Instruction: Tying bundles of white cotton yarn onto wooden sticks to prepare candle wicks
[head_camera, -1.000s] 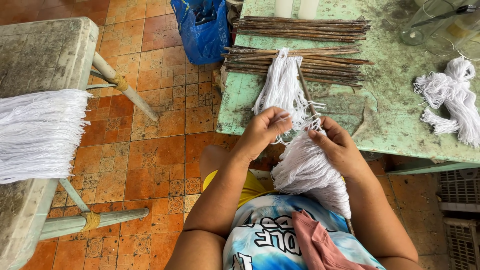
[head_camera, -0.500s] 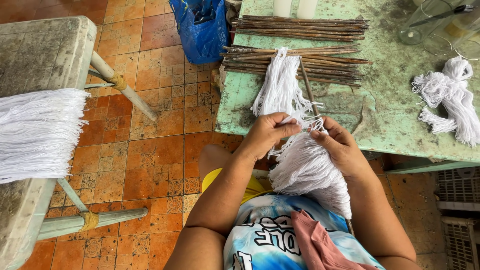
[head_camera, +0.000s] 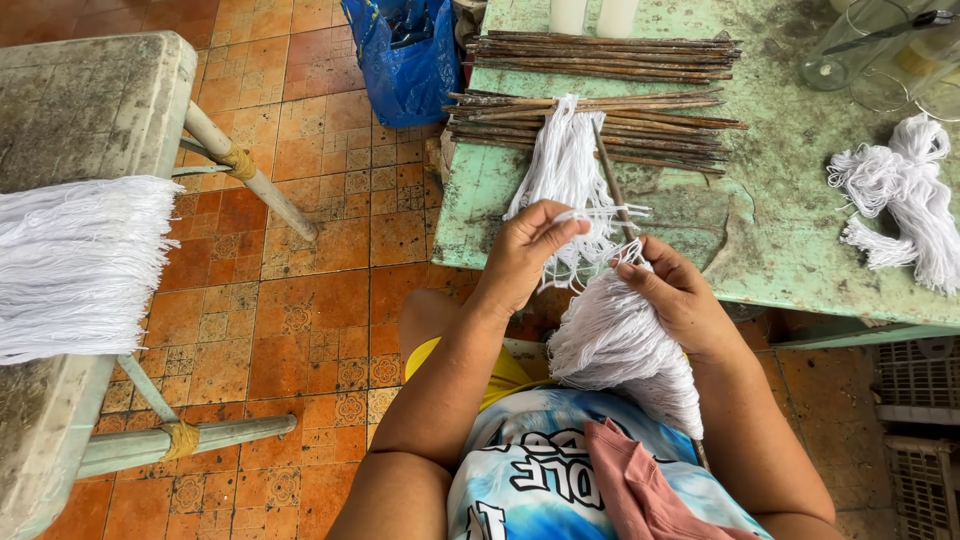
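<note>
Orange tiled floor (head_camera: 300, 300); worn green table (head_camera: 800, 240) at 1 o'clock, stacked brown sticks (head_camera: 600, 120) on it. Head view: left hand (head_camera: 520, 255), fingers pinched on white strands (head_camera: 590, 215). Right hand (head_camera: 680, 295) grips white thread bundle (head_camera: 615, 345) at centre, above lap, on a thin stick (head_camera: 612, 185).

The picture's top edge is cutting off the blue bag (head_camera: 405, 55) and the two white tubes (head_camera: 592, 14). The stick's (head_camera: 611, 182) lower part is hiding under the white thread bundle (head_camera: 620, 345), and the left edge is cutting the white threads on the bench (head_camera: 80, 265).
</note>
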